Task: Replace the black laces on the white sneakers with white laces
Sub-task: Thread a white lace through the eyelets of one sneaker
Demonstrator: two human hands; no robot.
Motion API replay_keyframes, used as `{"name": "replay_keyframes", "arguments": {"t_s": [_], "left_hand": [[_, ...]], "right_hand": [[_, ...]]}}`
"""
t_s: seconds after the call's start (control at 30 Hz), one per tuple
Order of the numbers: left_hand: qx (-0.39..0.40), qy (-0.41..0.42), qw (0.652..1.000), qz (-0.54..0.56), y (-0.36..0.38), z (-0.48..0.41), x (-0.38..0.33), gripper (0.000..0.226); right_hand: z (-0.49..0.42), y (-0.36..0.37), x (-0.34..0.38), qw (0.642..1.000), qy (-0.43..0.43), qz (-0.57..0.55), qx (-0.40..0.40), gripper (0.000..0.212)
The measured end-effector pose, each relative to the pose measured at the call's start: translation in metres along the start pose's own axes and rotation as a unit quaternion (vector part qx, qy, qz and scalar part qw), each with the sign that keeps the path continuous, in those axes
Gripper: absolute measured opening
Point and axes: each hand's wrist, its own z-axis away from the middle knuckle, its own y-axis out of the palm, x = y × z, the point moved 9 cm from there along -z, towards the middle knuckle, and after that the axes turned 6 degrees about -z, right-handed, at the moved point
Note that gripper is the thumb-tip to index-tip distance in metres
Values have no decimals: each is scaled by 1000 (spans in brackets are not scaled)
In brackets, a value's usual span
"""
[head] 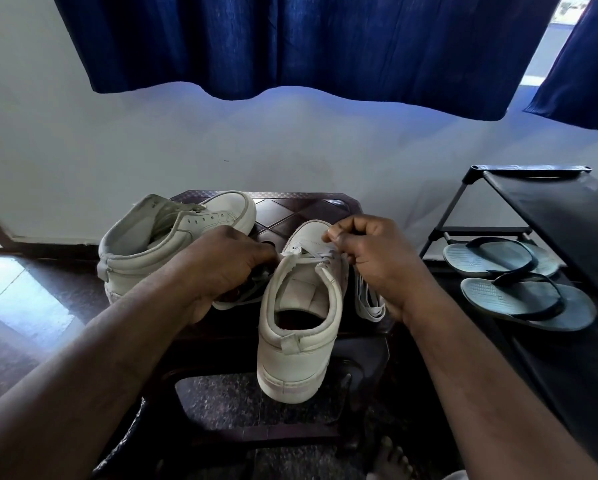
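Head view: the near sneaker (295, 344) stands in the middle of the dark worktop (290, 209), toe away, with its heel jutting past the front edge. A white lace (309, 261) crosses its lowest eyelets. The right hand (370, 258) pinches one end of that lace between thumb and forefinger, lifted over the toe. The left hand (221, 268) is curled tight against the shoe's left side and seems to hold the other end. A loop of lace with something dark in it hangs under the palm, and I cannot tell what that is.

The second sneaker (172, 237) sits behind on the left, its eyelets bare. A folded spare lace (370, 303) lies just beside the right wrist, near the worktop's edge.

The main risk is the overhanging heel. A hard pull toward the body could tip the shoe off the front, since neither hand pins it down. Uneven pulling would leave one end short. The flat lace could twist in an eyelet, or a hole could be skipped on the hidden left side. The right wrist could also sweep the spare lace onto the floor.
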Motion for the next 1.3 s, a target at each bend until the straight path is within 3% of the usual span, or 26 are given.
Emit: {"name": "replay_keyframes", "arguments": {"t_s": [0.3, 0.5, 0.63, 0.9, 0.97, 1.07, 1.2, 1.3], "left_hand": [[-43, 18, 999, -17, -2, -1, 0, 30], [-24, 63, 997, -23, -1, -3, -4, 7], [-42, 96, 993, -59, 1, -3, -13, 6], [-126, 210, 950, -196, -6, 7, -43, 13], [-109, 214, 960, -144, -7, 4, -42, 10], [-47, 188, 981, 17, -10, 0, -41, 18], [-13, 144, 987, 74, -8, 3, -42, 16], [4, 161, 978, 132, -8, 6, -45, 21]], "right_hand": [[-2, 5, -5, 1000, -13, 15, 17, 12], [-3, 4, -3, 1000, -23, 8, 14, 11], [0, 8, 2, 999, -43, -6, 14, 8], [5, 10, 16, 996, -86, -30, 10, 18], [6, 11, 19, 995, -95, -31, 12, 14], [8, 13, 22, 993, -106, -43, 17, 4], [12, 21, 27, 992, -117, -26, 31, 17], [15, 33, 30, 990, -129, 19, 60, 21]]}}
